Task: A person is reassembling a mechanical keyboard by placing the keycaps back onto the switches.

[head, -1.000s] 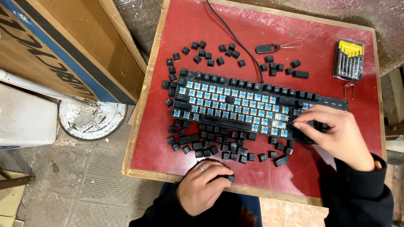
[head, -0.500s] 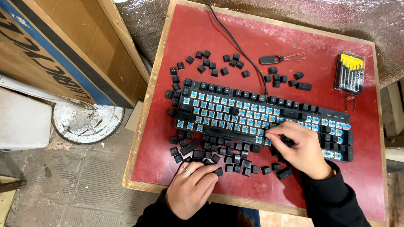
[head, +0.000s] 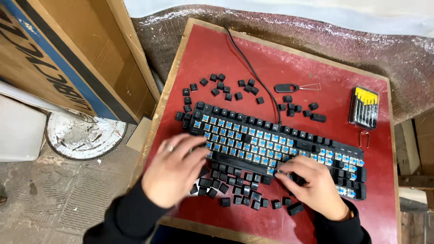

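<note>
On the red desk (head: 289, 68), your open left hand (head: 174, 169) and right hand (head: 312, 185) rest on the stiff keyboard (head: 271, 144); its bare switches look fragile, so grip its edges.

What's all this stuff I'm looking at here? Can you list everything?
Keyboard: one, black with blue switches, mid-table.
Loose keycaps: many, black, scattered above and below the keyboard.
Cable: one, black, running to the far edge.
Keycap puller: one, black with wire loop.
Screwdriver set: one, yellow-handled, right.
Table: one, red top.
Cardboard box: one, brown, left.
Bucket lid: one, white, on the floor.
Left hand: at the keyboard's left end.
Right hand: at its front edge.
</note>
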